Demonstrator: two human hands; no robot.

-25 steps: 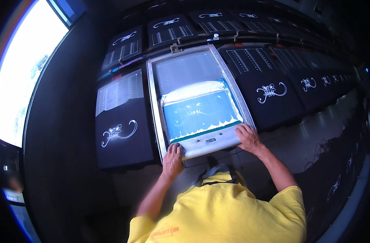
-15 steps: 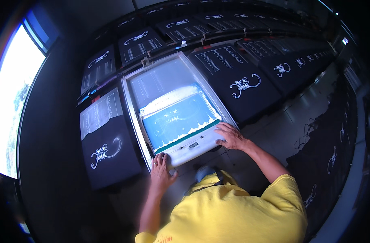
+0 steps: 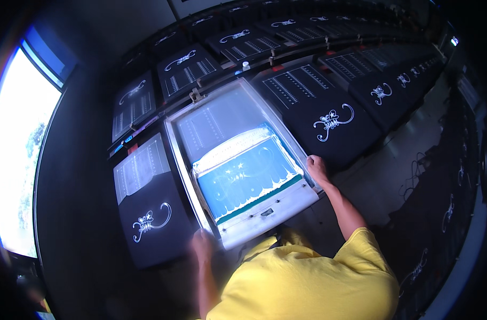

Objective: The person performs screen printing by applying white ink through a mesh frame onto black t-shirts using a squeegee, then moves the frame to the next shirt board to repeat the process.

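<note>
A screen printing frame (image 3: 182,162) lies tilted in front of me over a printing board. Its blue mesh (image 3: 240,173) bears a faint scroll-and-star design, with white ink along its edges. Across the near end rests a wide squeegee (image 3: 286,205) with a white handle and a green blade. My right hand (image 3: 317,168) is closed round the frame's right side rail, beside the squeegee's end. At the near left corner, my left hand (image 3: 202,244) is against the frame's left rail. Its fingers are smeared by motion, so their grip does not show.
Black fabric panels with white scroll prints lie on boards left (image 3: 152,221) and right (image 3: 331,120). More rows run behind a rail, where a metal clamp (image 3: 196,96) and a small white-capped bottle (image 3: 246,66) sit. Dark printed cloths hang at far right; a bright window (image 3: 19,154) is left.
Both hands have come off the squeegee and moved outward to the frame's side rails. The right hand has closed on its rail. The squeegee stays at the near end. The view has shifted slightly.
</note>
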